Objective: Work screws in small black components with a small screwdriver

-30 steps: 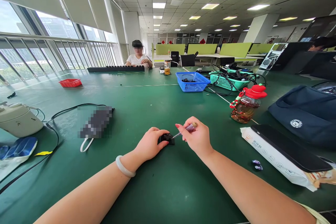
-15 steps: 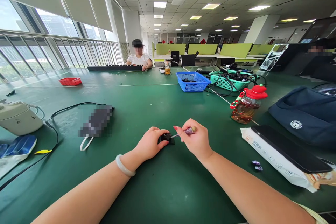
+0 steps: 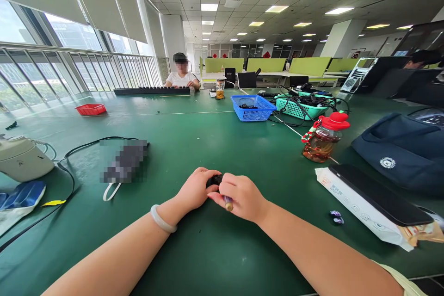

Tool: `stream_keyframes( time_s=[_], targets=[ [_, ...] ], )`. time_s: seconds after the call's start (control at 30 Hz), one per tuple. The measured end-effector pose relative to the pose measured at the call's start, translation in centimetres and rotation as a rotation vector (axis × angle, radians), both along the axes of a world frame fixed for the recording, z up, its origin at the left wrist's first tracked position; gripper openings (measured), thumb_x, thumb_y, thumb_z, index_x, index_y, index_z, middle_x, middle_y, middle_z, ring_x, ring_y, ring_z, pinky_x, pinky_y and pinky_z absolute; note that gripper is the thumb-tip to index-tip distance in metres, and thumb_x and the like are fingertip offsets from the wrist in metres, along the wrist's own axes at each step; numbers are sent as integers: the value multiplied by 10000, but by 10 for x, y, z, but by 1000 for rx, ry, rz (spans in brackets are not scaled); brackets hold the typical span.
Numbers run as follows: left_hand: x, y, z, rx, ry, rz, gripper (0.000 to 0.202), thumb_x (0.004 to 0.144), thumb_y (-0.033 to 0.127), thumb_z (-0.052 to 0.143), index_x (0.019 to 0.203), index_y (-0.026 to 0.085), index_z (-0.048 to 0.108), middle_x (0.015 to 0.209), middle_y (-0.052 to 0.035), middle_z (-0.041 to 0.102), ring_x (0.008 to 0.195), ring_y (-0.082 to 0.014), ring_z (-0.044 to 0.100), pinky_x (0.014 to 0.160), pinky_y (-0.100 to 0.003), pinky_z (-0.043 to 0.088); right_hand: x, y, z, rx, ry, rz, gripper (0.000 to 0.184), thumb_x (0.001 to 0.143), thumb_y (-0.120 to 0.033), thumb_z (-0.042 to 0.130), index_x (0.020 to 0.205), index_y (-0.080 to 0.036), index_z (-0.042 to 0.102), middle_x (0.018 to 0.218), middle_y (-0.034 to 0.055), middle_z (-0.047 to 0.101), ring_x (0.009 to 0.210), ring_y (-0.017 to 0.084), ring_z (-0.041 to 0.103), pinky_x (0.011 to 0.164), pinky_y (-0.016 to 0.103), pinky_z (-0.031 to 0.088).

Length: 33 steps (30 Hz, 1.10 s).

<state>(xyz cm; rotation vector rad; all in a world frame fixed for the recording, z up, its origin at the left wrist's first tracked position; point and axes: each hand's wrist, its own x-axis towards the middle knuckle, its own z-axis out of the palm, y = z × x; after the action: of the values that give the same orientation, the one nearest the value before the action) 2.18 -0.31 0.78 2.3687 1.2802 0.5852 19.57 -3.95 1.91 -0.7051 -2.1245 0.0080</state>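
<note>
Against our right hand (image 3: 241, 196), now fisted on the screwdriver (image 3: 228, 203), our left hand (image 3: 196, 189) still pinches the black part (image 3: 215, 179); probing seems paused.

Head-worn view, facing forward and down, close above left hand (image 3: 196, 189) and right hand (image 3: 243, 198), edges seemingly stretched.

Surface (image 3: 208, 259) is showing deep green all over. Small part (image 3: 215, 179) is looking blk; screwdriver (image 3: 228, 204) butt is showing amber. Bracelet (image 3: 162, 220) is showing pale wht-green. Tray (image 3: 90, 109) is showing red, basket (image 3: 253, 107) bright blue w/ grid holes, 2nd basket (image 3: 298, 110) teal. Jar (image 3: 324, 141) is wearing a red lid over amber-brown liquid. Bag (image 3: 398, 148) is showing navy w/ a wht round logo. Box (image 3: 347, 193) is showing wht w/ small printed icons.
</note>
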Motion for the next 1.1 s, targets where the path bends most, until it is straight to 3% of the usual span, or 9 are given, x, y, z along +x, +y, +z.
stream_keyframes(
  time_s=[0.17,0.23,0.3,0.43,0.63,0.77,0.9,1.1],
  targets=[
    [-2,3,-5,11,1,28,332,844,279,616,1172,248,653,1071,-68,687,1107,-252,571,997,-402,478,20,19,3,-293,382,-217,426,875,-443,590,560,-222,408,518,-35,460,496,109,431,524,240,377],
    [-1,2,-4,-2,2,40,341,840,287,621,1178,253,653,1087,-74,676,1111,-255,574,997,-407,481,29,30,1,-491,491,-281,442,852,-528,594,571,-226,434,452,-48,456,448,112,427,489,244,375],
    [-1,1,-1,-12,4,47,336,841,285,616,1174,256,656,1092,-76,671,1114,-255,576,998,-410,482,35,38,-1,-592,559,-325,486,802,-605,615,559,-226,433,424,-60,421,409,104,381,438,241,334],
    [-2,-1,1,-11,13,51,342,829,260,623,1169,249,655,1075,-73,679,1106,-251,580,1002,-410,480,32,38,1,-580,538,-296,467,824,-614,578,591,-222,481,443,-57,413,414,106,374,417,240,304],
    [-3,-2,1,2,-11,10,306,834,256,611,1136,234,659,1060,-48,716,1084,-251,569,978,-400,484,13,9,12,-282,100,-30,364,934,-426,480,634,-220,463,536,-43,463,482,104,377,485,233,309],
    [-2,-2,1,-10,-11,5,343,815,240,620,1157,228,648,1092,-51,714,1089,-254,566,975,-398,484,9,1,13,-183,-35,28,379,940,-393,464,608,-216,411,531,-37,446,486,108,342,485,246,273],
    [-3,0,0,22,10,10,299,851,284,603,1143,244,656,1053,-45,716,1075,-254,569,968,-403,481,11,4,14,-334,107,-62,380,947,-420,434,626,-216,442,546,-34,450,497,109,377,496,240,300],
    [-3,0,3,62,84,1,337,844,276,636,1178,236,648,1050,-72,702,1092,-250,571,995,-400,470,25,26,11,-766,526,-149,501,859,-627,507,584,-216,430,459,-59,350,427,99,328,431,238,274]
  ],
)
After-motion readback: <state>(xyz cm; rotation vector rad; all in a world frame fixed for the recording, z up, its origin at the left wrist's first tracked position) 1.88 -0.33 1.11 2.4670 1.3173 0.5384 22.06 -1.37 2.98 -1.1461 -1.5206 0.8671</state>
